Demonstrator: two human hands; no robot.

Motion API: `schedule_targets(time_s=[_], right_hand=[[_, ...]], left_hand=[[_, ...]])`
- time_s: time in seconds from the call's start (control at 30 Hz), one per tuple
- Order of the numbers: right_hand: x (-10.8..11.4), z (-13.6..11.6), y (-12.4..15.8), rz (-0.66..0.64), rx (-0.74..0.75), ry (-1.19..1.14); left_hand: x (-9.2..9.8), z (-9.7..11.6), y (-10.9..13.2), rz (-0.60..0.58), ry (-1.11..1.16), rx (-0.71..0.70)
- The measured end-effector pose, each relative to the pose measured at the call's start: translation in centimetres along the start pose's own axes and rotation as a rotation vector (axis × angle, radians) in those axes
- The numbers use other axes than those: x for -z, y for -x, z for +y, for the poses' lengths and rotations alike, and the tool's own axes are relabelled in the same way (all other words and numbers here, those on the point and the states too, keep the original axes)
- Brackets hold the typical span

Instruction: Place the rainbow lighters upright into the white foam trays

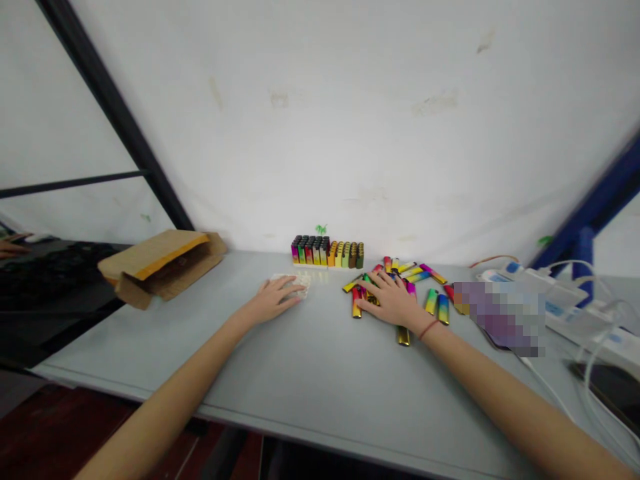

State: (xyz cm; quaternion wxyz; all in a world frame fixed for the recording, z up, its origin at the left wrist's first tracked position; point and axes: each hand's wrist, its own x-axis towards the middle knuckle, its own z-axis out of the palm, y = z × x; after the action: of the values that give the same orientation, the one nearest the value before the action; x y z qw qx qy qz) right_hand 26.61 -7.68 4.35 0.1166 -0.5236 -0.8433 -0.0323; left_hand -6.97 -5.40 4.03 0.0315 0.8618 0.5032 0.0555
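Observation:
My left hand [274, 299] rests flat on the grey table [310, 373], its fingers touching a small whitish tray [299, 283]. My right hand [393, 299] lies spread over a loose pile of multicoloured lighters [415, 273], fingers apart on top of them. Whether it grips any of them I cannot tell. Behind both hands, against the white wall, a row of lighters [328, 252] stands upright in a holder. A red band circles my right wrist.
An open cardboard box [159, 265] lies on its side at the table's left. White power strips and cables [565, 300] crowd the right end. Another person's hand [10, 248] shows at the far left edge, by a dark surface.

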Motion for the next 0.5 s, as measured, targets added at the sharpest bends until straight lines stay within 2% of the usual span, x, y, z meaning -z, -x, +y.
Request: schedule_targets(time_s=[0.13,0.27,0.4,0.5], right_hand=[[-0.9,-0.6,0.1,0.006,-0.038,0.014],[-0.6,-1.4,0.8,0.058,-0.081,0.05],[0.2,-2.4,1.4,0.071,-0.067,0.078],[1.0,-2.2,1.5,0.106,-0.039,0.036]], left_hand=[[0.6,-3.8,1.1,0.004,-0.081,0.255],[0.7,-6.8,-0.6,0.043,-0.122,0.396],[0.2,-7.7,-3.6,0.106,-0.131,0.415],[-0.3,-7.0,-5.0,0.217,-0.114,0.407]])
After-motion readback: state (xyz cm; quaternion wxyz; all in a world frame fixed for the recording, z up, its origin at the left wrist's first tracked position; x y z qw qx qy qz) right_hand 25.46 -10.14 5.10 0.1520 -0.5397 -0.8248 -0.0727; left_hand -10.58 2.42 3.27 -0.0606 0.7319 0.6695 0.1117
